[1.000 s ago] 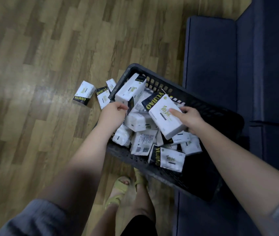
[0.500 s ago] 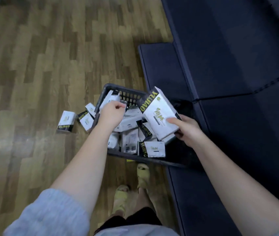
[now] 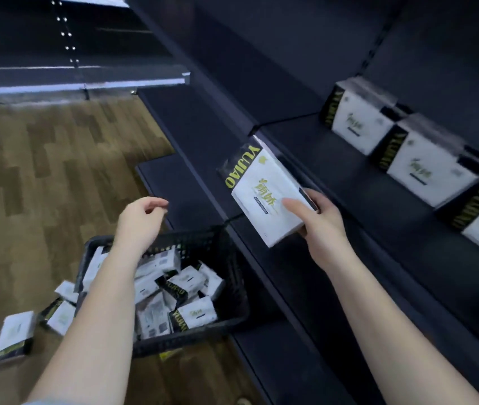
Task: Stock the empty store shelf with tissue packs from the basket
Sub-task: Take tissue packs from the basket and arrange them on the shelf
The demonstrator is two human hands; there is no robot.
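My right hand grips a white tissue pack with a black end marked YUJIAO, held tilted in the air just in front of the dark shelf. Three similar packs stand in a row on that shelf to the right. My left hand hovers over the black plastic basket, fingers loosely curled and holding nothing. The basket holds several tissue packs in a loose heap.
Three packs lie on the wooden floor left of the basket. A lower dark shelf juts out behind the basket. Another shelving unit with a shiny edge runs along the far left.
My right hand has lifted the pack out of the basket and up to shelf height. My left hand has let go of the pack it touched and risen above the basket. The view has swung up.
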